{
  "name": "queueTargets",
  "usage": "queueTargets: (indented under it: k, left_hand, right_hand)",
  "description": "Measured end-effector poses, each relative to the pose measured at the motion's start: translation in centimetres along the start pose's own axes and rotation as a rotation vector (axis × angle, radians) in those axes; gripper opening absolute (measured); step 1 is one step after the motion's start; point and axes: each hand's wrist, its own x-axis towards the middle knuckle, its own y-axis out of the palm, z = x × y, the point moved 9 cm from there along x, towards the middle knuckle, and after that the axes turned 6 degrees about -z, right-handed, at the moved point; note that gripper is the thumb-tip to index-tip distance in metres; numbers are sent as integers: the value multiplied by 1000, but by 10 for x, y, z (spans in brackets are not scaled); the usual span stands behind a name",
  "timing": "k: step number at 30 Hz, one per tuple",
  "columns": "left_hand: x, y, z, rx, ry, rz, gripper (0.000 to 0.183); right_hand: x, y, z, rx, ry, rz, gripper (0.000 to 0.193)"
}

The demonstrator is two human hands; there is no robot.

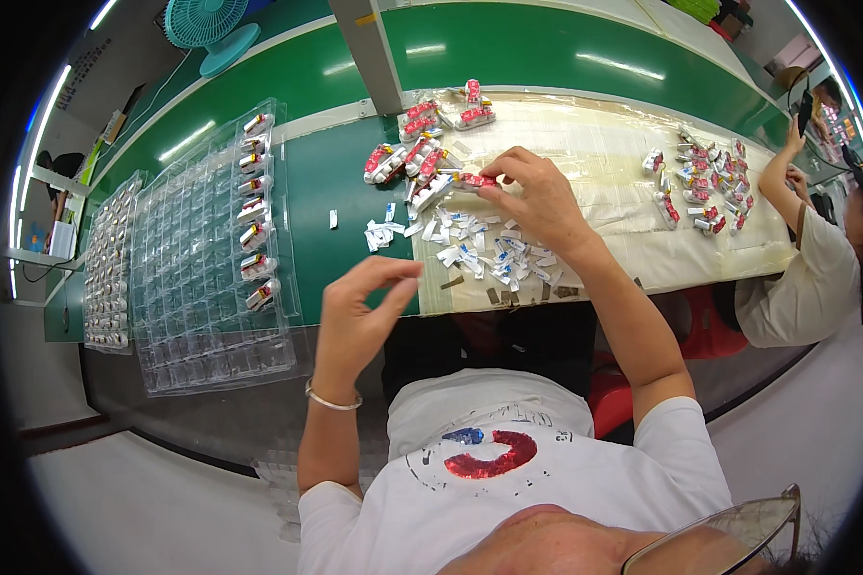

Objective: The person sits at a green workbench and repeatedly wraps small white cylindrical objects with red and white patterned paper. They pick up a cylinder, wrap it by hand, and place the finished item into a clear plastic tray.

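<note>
My right hand (537,196) pinches a small red-and-white piece (472,180) between thumb and fingertips, just above the table. Beside it is a cluster of similar red, white and silver pieces (422,158), some with yellow ends. Below that hand lies a loose spread of small white strips (470,240), some marked blue. My left hand (364,307) hovers over the table's near edge, left of the strips. Its thumb and index tips come close together, the other fingers curled; anything between them is too small to make out.
A clear plastic tray (201,249) with many pockets stands at left, its right column holding similar pieces. A fuller tray (110,268) lies beyond it. More pieces (705,182) lie to the right, near a co-worker (805,249). A metal post (369,53) rises behind the pieces.
</note>
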Motion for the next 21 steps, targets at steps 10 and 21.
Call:
queueTargets:
  k: [10, 21]
  left_hand:
    - [46, 100, 26, -754, -291, -82, 39]
    - [25, 78, 27, -729, -436, 66, 23]
  right_hand:
    - [-42, -34, 46, -32, -72, -156, 27]
    - [-38, -54, 80, 134, -382, -124, 23]
